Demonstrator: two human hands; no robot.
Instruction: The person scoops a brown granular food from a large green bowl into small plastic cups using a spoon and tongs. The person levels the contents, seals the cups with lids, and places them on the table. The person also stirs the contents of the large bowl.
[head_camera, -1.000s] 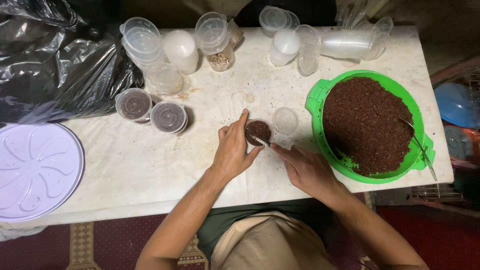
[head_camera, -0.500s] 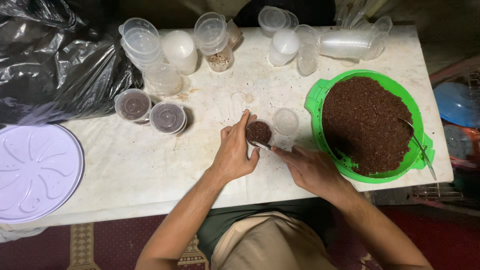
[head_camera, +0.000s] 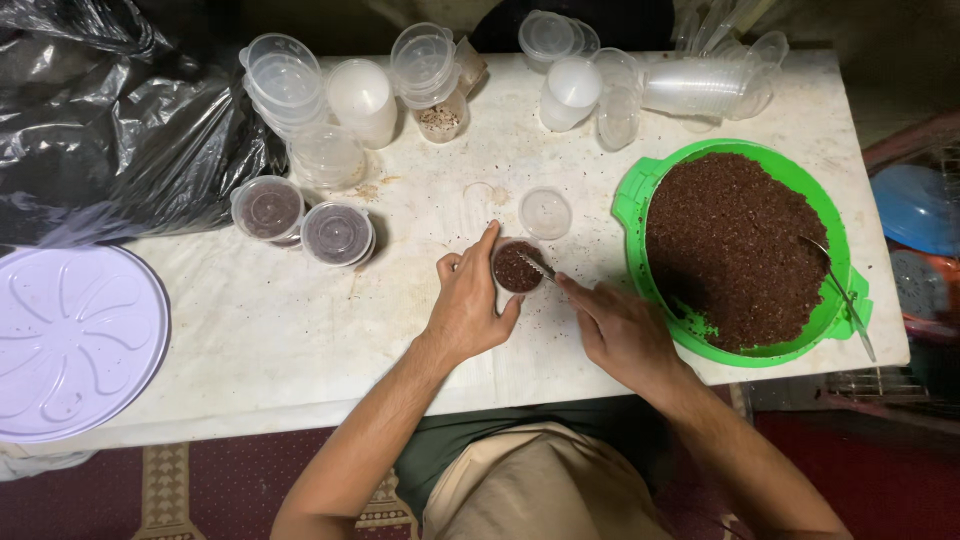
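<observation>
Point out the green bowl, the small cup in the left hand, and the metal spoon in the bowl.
green bowl (head_camera: 632, 205), head view, bare left rim.
small cup (head_camera: 518, 268), head view, its brown filling.
metal spoon (head_camera: 845, 298), head view, mid-handle.

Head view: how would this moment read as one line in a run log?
left hand: grips small filled cup | right hand: fork over cup | green bowl: brown mix, spoon

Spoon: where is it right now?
In the head view the spoon lies at the right side of the green bowl, its bowl end in the brown mix and its handle sticking out over the rim toward the table's right edge.
</observation>
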